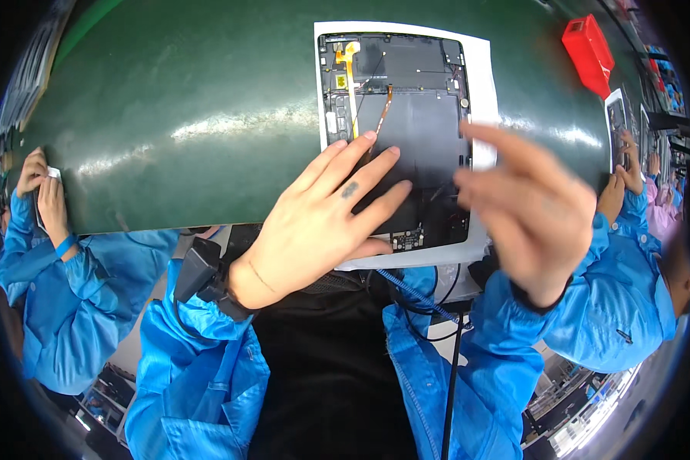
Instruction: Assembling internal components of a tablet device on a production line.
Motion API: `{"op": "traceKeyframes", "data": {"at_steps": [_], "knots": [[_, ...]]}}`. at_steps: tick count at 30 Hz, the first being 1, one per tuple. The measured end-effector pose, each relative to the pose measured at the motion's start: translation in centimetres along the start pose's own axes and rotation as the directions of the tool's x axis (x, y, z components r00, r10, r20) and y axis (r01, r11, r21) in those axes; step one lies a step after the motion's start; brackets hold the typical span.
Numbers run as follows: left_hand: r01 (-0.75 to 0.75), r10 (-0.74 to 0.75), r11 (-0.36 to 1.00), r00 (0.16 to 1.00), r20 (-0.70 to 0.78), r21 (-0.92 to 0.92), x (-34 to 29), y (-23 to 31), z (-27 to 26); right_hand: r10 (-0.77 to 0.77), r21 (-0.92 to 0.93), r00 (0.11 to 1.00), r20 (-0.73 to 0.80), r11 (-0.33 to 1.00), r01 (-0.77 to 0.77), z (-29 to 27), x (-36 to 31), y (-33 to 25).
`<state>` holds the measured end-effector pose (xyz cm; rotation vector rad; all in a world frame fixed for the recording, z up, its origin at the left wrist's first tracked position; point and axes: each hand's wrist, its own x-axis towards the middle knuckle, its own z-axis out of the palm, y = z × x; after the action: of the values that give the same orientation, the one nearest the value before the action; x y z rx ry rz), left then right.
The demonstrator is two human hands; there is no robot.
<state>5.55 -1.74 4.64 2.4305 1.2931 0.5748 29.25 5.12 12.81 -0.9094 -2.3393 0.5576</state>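
Note:
In front of me an opened tablet (429, 126) lies on a white sheet (483, 92), its black inside facing up. My left hand (326, 203) rests across its lower left part with the fingers spread, covering that area. Just above those fingers runs a thin orange flex cable (386, 107); a yellow and white flex cable (351, 77) goes down the tablet's left side. A small circuit board (408, 240) shows at the near edge. Over the tablet's right edge hovers my right hand (533, 207), its fingers bent and smeared by motion. Whether it holds anything is hidden by the blur.
A green work table (192, 100) carries everything. A red bin (589, 54) stands at the far right, near another tablet (616, 126) handled by a co-worker (613, 299). Another co-worker (84, 276) sits at the left. Black cables (452, 368) hang below the table's near edge.

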Motion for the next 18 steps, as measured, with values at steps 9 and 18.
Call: {"op": "traceKeyframes", "data": {"at_steps": [9,18], "knots": [[-0.054,0.052,0.998,0.990,0.128,0.012,2.2,-1.3,-0.8,-0.033,-0.018,0.995,0.093,0.999,0.035,2.4,6.7,11.0],[0.014,-0.005,0.999,0.985,0.171,-0.052,3.3,-1.5,-0.7,0.056,0.051,0.980,0.193,0.996,-0.067,3.9,7.6,12.5]]}}
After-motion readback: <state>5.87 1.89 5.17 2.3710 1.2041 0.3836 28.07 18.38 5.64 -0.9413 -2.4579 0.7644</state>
